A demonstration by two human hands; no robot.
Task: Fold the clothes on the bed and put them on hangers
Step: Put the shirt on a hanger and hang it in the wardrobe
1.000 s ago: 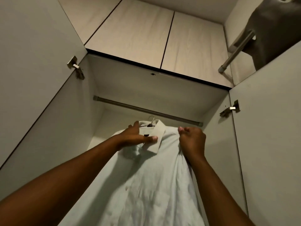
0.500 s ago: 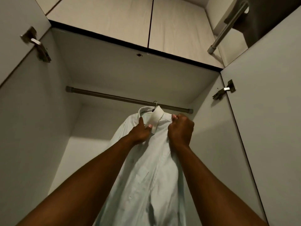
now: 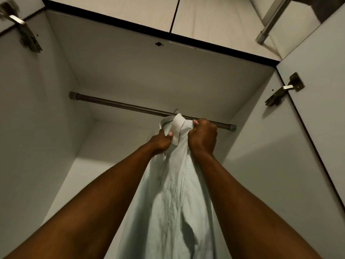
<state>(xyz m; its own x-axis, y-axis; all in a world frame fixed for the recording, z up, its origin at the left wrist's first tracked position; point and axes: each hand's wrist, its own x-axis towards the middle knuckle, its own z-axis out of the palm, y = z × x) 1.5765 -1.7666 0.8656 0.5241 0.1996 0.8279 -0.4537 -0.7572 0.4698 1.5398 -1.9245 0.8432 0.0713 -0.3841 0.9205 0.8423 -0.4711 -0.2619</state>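
Note:
A pale mint shirt (image 3: 173, 199) with a white collar hangs long between my raised arms inside an open wardrobe. Its hanger is hidden in the shirt except for a thin metal hook (image 3: 176, 110), which shows right at the dark clothes rail (image 3: 130, 107). Whether the hook rests over the rail I cannot tell. My left hand (image 3: 161, 140) pinches the collar with the thumb on its white flap. My right hand (image 3: 202, 136) grips the shirt's right shoulder in a fist, just below the rail.
The wardrobe's side walls stand close on both sides. Open doors with metal hinges (image 3: 283, 89) flank me left and right. A top panel (image 3: 149, 58) lies above the rail. A second metal rod (image 3: 270, 19) shows at the upper right. The rail's left part is bare.
Both hands have lifted the shirt up and deeper into the wardrobe, so the collar and hook now reach the rail. The view has tilted up and moved closer.

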